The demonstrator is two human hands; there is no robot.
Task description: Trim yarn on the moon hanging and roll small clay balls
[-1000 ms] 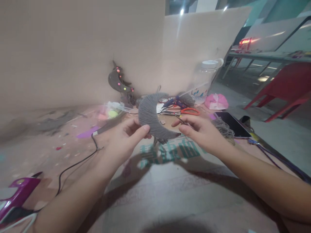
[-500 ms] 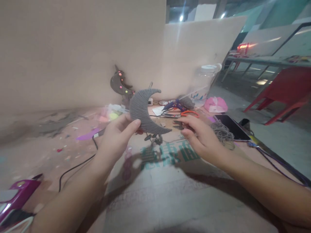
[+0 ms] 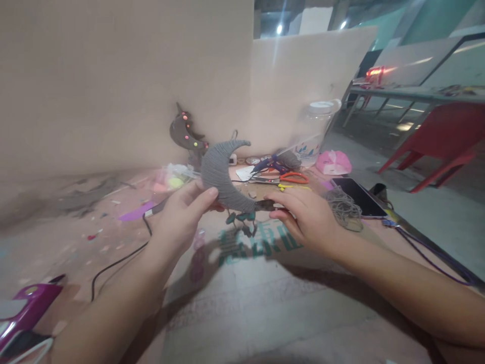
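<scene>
Grey crescent in left hand, lower tip at right fingers

Left hand (image 3: 185,207) pinches yarn-wrapped crescent (image 3: 217,174) by its outer curve, thumb in front, fingers behind, raised over the work surface (image 3: 227,308). Long axis roughly upright, both tips pointing right. Right hand (image 3: 312,212) is nearer the lower tip, which lies just left of its fingertips; thumb and forefinger nearly closed, gripping a small dark piece (image 3: 265,205) that meets or overlaps the tip, can't tell which. Large green Chinese characters (image 3: 261,242) below, partly covered; middle one looks like 康. Bottle (image 3: 314,129) print unreadable.
</scene>
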